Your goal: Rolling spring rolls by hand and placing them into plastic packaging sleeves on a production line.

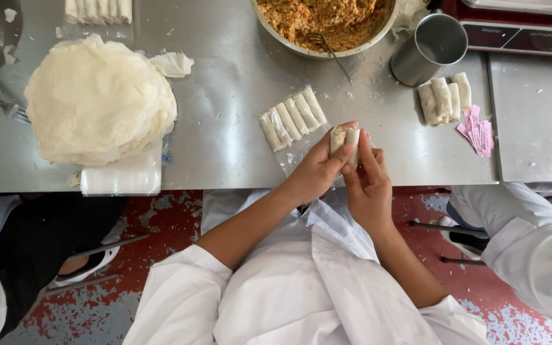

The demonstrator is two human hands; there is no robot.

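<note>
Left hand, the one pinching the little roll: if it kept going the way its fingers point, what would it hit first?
Past the roll it holds, the left hand points up-right; the next thing looks like the metal cup, though depth is unclear.

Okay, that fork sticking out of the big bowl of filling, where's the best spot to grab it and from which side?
Likely best by the bare handle end of the fork, coming from the table's near side. Its tines are buried in the orange filling, and the thin handle slants out over the rim of the steel bowl toward the person, so that end is free and clean.

Steel table [225, 96]: wrappers [97, 99], rolls [292, 118], bowl [289, 41].
</note>
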